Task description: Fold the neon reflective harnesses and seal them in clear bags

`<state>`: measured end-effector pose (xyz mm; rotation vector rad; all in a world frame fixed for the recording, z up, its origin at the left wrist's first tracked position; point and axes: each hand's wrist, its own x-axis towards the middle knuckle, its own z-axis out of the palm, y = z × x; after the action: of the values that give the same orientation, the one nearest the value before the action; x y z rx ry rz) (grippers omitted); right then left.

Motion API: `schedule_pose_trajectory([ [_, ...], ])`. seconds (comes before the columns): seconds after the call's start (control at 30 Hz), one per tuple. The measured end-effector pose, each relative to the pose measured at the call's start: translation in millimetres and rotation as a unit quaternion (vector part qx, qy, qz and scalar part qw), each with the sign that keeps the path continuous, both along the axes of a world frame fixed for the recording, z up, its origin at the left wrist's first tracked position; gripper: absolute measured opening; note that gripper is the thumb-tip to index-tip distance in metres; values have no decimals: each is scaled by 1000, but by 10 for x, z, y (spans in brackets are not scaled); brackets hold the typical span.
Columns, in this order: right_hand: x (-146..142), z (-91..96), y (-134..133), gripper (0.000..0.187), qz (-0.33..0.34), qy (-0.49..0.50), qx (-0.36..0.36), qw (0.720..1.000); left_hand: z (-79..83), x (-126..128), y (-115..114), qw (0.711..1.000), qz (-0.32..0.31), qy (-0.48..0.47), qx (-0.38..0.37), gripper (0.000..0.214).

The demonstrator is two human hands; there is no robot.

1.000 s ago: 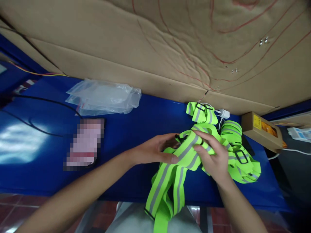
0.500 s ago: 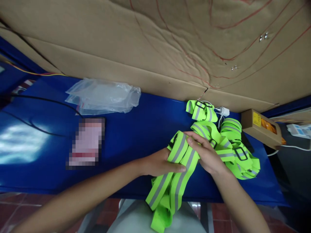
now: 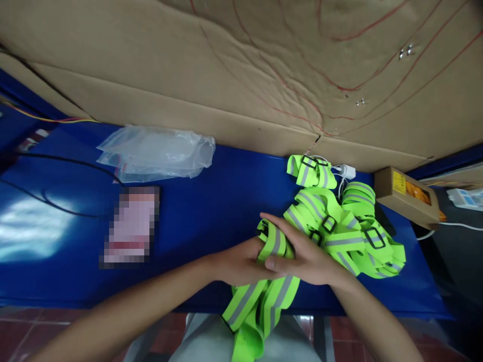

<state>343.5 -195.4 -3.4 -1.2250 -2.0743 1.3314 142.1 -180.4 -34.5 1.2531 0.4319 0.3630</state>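
A neon-green reflective strap (image 3: 245, 301) with a grey stripe is gathered in loops between my two hands. My left hand (image 3: 241, 264) is closed around the folded part from the left. From the right, my right hand (image 3: 307, 256) wraps the same folds, its thumb across the front and its other fingers partly hidden behind. The loose loops hang below my hands, past the table's front edge. Close to my right hand lies a pile of similar straps (image 3: 343, 241) with black buckles. A smaller folded strap bundle (image 3: 311, 171) rests behind the pile.
Clear plastic bags (image 3: 158, 153) lie at the back left of the blue table (image 3: 196, 211). In front of them is a phone-like object (image 3: 130, 226) with a blurred screen. Black cables (image 3: 68, 158) cross the left side. A cardboard box (image 3: 407, 196) and a white plug (image 3: 346, 172) sit at right.
My right hand has shifted down and left along the strap, closing over the folds nearer my left hand. The upper loop now looks more tightly gathered.
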Motion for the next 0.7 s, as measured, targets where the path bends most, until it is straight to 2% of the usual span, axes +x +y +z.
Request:
schedule_pose_trajectory([
  [0.07, -23, -14, -8, 79, -51, -26, 47, 997, 3, 33, -22, 996, -10, -17, -86, 30],
  [0.13, -33, -48, -8, 80, -91, -65, 114, 987, 4, 76, -50, 990, -34, -37, -135, 33],
  [0.23, -36, -98, -1, 80, -89, -126, 181, 971, -38, 127, -115, 994, -3, 11, -113, 37],
  [0.3, -28, -105, 8, 80, -60, -146, 190, 969, -89, 139, -170, 995, 34, 54, -81, 34],
  [0.4, 12, -66, 21, 90, 13, -132, 132, 982, -128, 131, -231, 996, 27, 52, -62, 30],
  [0.47, 46, -25, 24, 100, 58, -110, 70, 990, -102, 121, -239, 997, 9, 39, -63, 31],
  [0.53, 67, 12, 17, 103, 74, -85, 16, 993, -50, 114, -220, 998, 1, 34, -60, 31],
  [0.63, 45, 31, -1, 94, 28, -53, -41, 997, 15, 107, -172, 997, 8, 16, -75, 25],
  [0.7, 5, 15, -5, 78, -24, -41, -62, 997, 28, 107, -149, 989, 24, -4, -148, 21],
])
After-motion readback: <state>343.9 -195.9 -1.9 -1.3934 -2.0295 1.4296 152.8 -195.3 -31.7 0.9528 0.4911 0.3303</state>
